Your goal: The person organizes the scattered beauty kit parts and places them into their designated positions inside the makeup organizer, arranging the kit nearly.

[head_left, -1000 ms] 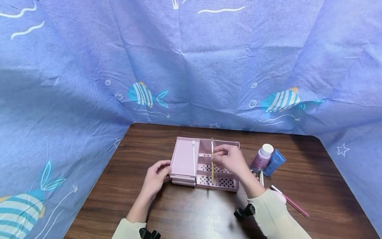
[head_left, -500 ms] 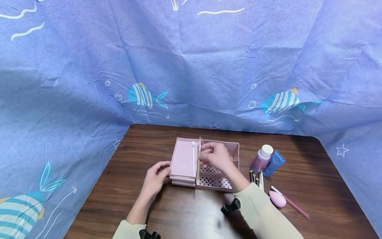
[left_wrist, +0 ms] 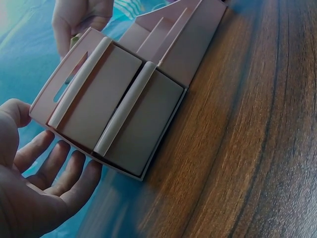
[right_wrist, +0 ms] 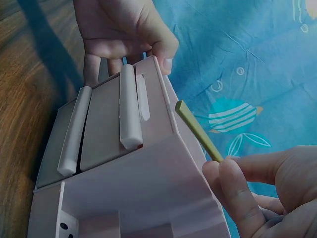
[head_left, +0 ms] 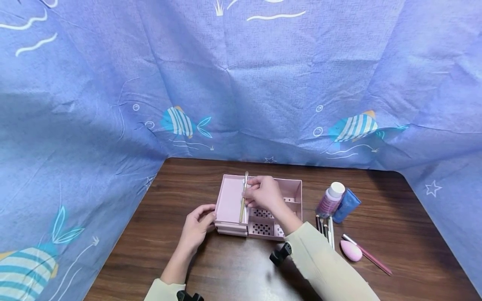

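A pink desktop organizer (head_left: 231,200) stands on the table, with drawers at its left and open compartments at its right. My left hand (head_left: 197,223) holds its left side, thumb at the top corner and fingers spread along the side wall, as the left wrist view shows. My right hand (head_left: 265,193) pinches a makeup brush by its thin yellow-green handle (right_wrist: 200,131), bristle end pointing away. The brush (head_left: 242,209) is over the flat top, overlapping in the head view a white stick (head_left: 246,214) that lies there.
Right of the organizer are a white-capped bottle (head_left: 330,200), a blue tube (head_left: 345,205), several brushes (head_left: 325,228), a pink egg-shaped sponge (head_left: 351,251) and a pink-handled stick (head_left: 374,261). A blue fish-print cloth (head_left: 241,104) hangs behind the brown table (head_left: 188,173).
My right hand has carried the makeup brush left, from above the open compartments to over the organizer's flat top. The left hand has stayed at the organizer's side.
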The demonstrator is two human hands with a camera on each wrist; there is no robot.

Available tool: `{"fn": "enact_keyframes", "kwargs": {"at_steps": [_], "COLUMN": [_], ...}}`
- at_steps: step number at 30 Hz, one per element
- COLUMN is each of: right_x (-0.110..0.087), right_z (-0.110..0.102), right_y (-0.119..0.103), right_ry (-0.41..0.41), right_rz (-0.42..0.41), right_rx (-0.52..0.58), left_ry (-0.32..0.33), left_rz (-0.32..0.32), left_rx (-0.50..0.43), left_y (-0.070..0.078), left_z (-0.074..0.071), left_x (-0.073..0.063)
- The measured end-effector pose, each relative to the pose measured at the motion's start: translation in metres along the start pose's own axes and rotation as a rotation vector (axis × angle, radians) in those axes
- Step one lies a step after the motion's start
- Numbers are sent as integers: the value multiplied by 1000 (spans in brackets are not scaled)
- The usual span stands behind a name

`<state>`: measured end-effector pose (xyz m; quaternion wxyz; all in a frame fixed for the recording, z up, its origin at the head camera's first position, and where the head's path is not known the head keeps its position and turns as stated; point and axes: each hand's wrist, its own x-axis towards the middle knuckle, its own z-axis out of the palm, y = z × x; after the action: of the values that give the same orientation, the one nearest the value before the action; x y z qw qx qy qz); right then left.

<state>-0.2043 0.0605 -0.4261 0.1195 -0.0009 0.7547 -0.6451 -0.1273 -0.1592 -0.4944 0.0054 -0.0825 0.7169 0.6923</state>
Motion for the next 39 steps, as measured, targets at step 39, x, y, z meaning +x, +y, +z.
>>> {"fn": "enact_keyframes", "kwargs": {"at_steps": [39], "right_x": [10], "right_z": [42], "right_y": [-3], "right_ry": [167], "right_rz": [-257], "right_rx": [-824], "left_ry": [9], "left_rz": [-7], "left_rx": [-5], "left_y": [-9], "left_z": [-1], "left_x": [6]}}
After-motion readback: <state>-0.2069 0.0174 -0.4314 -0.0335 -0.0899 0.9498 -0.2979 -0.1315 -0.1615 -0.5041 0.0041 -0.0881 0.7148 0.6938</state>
